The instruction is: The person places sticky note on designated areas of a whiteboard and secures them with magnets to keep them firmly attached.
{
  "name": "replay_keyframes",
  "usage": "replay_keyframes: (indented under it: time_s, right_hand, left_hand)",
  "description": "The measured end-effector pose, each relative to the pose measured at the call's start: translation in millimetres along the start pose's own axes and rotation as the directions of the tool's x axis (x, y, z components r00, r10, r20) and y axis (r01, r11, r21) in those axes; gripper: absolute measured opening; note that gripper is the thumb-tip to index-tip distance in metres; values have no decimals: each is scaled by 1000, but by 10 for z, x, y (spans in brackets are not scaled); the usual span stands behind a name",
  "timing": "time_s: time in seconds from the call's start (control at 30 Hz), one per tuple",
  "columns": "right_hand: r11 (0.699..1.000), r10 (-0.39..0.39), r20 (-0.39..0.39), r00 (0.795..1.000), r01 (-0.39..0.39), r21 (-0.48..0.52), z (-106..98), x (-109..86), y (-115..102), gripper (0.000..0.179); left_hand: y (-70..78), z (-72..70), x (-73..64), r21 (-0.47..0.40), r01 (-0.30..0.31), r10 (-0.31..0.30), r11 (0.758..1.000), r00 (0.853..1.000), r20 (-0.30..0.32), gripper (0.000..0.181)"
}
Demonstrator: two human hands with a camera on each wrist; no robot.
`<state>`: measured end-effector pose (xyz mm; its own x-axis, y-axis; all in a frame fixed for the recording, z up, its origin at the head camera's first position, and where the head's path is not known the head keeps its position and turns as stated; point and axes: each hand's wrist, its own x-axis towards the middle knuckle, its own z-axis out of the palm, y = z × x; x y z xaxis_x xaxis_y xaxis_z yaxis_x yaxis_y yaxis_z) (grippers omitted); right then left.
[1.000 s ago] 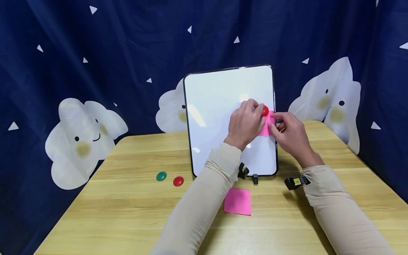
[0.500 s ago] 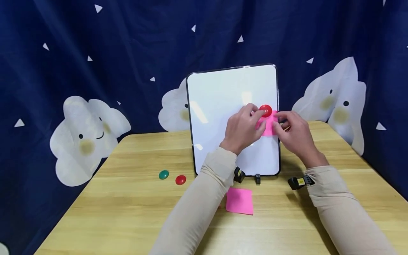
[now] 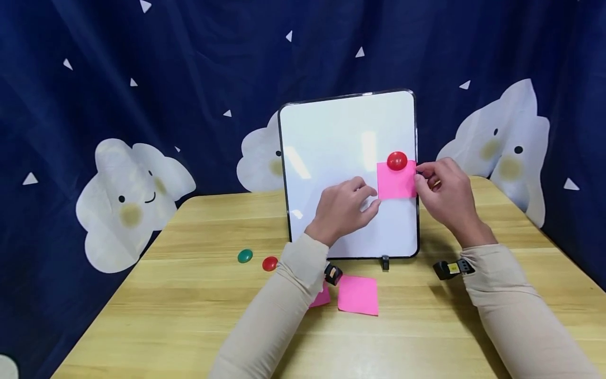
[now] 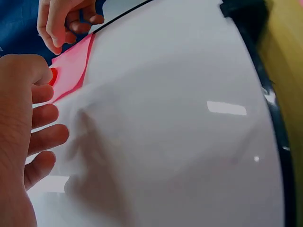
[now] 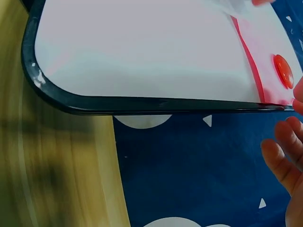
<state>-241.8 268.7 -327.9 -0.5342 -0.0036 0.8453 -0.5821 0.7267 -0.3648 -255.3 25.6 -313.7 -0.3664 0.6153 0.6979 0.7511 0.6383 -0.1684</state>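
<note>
A pink sticky note (image 3: 389, 185) lies flat against the whiteboard (image 3: 331, 142), near its right edge. The round red magnet (image 3: 397, 161) sits over the note's top edge; in the right wrist view the same magnet (image 5: 284, 71) stands out from the surface. My left hand (image 3: 343, 208) is just left of the note's lower corner, its fingers loosely bent around nothing. At the board's right edge is my right hand (image 3: 447, 195), thumb and forefinger apart beside the note's side. Whether those fingertips touch the note or the frame is hard to tell.
On the wooden table (image 3: 189, 316) lie a green magnet (image 3: 244, 256), another red magnet (image 3: 270, 263) and a pink note (image 3: 358, 295). A further pink note (image 3: 321, 297) is partly covered by the left sleeve. A small black foot (image 3: 385, 262) shows under the board. Behind hangs a blue curtain (image 3: 213, 63).
My left hand has let go of the red magnet and moved down and left, uncovering the magnet and note on the board. The right hand has stayed by the board's right edge.
</note>
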Motion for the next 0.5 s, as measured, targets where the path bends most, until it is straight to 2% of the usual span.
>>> replay_keyframes:
  time_s: [0.13,0.3,0.5]
  right_hand:
    - [1000,18,24,1000,-18,-12,-12,-49,-25,15]
    - [999,-26,32,999,27,-18,-23,-114,-43,12]
    - [998,-55,74,996,56,-12,11,-204,-81,7]
  left_hand:
    - [-5,-22,-134,-6,-6,6,1000,1000,24,21]
    - [6,-46,-278,-17,-24,24,1000,998,50,21]
    - [18,-102,-495,-16,-25,27,1000,992,127,21]
